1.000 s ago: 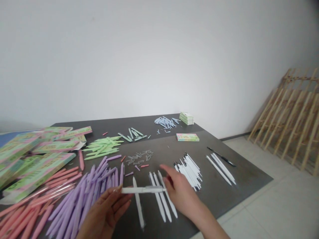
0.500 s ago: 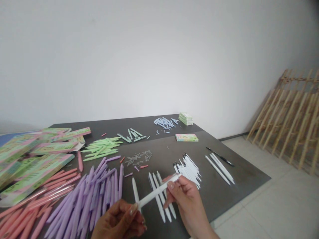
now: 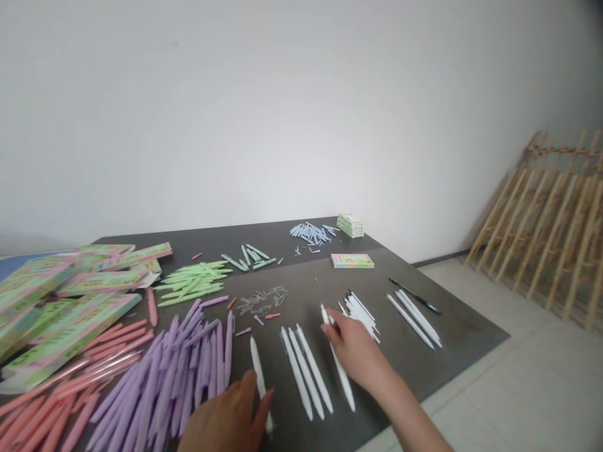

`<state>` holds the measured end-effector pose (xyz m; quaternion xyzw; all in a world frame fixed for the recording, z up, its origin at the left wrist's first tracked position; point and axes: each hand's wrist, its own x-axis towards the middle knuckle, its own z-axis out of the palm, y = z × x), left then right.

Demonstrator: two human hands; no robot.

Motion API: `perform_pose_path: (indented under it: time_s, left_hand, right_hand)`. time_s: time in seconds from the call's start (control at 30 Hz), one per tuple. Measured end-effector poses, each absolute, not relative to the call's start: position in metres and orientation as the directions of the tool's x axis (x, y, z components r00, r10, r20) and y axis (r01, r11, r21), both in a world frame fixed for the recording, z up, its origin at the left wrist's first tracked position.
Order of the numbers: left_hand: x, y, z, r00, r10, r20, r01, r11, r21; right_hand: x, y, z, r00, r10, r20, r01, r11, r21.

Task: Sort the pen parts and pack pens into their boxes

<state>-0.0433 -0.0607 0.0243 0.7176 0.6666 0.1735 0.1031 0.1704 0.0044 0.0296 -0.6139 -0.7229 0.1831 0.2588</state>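
Note:
My right hand (image 3: 353, 348) pinches a white pen (image 3: 345, 383) near its upper end; the pen lies along the dark table. Just left of it, three white pens (image 3: 306, 373) lie side by side. My left hand (image 3: 228, 414) is at the near edge, thumb and fingers apart, over the lower part of another white pen (image 3: 255, 355). Whether it touches that pen I cannot tell. Beyond my right hand is a bunch of thin white refills with dark tips (image 3: 360, 311), partly covered by the hand.
Purple pen barrels (image 3: 155, 383) and coral ones (image 3: 42, 420) crowd the left, beside printed boxes (image 3: 80, 326). Green barrels (image 3: 195, 279), clear clips (image 3: 261, 300) and blue parts (image 3: 311, 232) lie farther back. A black pen (image 3: 414, 295) and white pens (image 3: 414, 320) lie right.
The white pen that both hands held up now lies on the table under my right hand, right of the three pens. My left hand has let go and moved to the single pen.

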Motion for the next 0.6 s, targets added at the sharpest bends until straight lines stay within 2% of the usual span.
perform_pose_path:
  time_s: [0.17,0.27,0.43,0.53,0.6]
  left_hand:
    - [-0.041,-0.045,0.016,0.134,0.986,0.100,0.950,-0.156,0.269]
    - [-0.035,-0.042,0.014,0.086,0.993,0.084,0.960,-0.105,0.260]
    - [-0.032,-0.033,0.014,0.006,0.999,-0.047,0.944,0.010,0.331]
    - [-0.044,-0.028,0.018,-0.013,0.997,-0.079,0.929,0.041,0.367]
    - [-0.055,-0.028,0.028,-0.007,0.994,-0.107,0.877,0.058,0.477]
  right_hand:
    - [0.148,0.010,0.001,-0.111,0.990,0.088,0.877,0.140,-0.460]
    - [0.144,0.010,-0.008,-0.111,0.990,0.083,0.895,0.136,-0.426]
    - [0.146,0.014,-0.009,-0.123,0.987,0.102,0.900,0.154,-0.407]
    - [0.147,0.008,-0.004,-0.119,0.984,0.135,0.901,0.164,-0.401]
    - [0.146,-0.002,0.004,-0.171,0.961,0.216,0.880,0.248,-0.406]
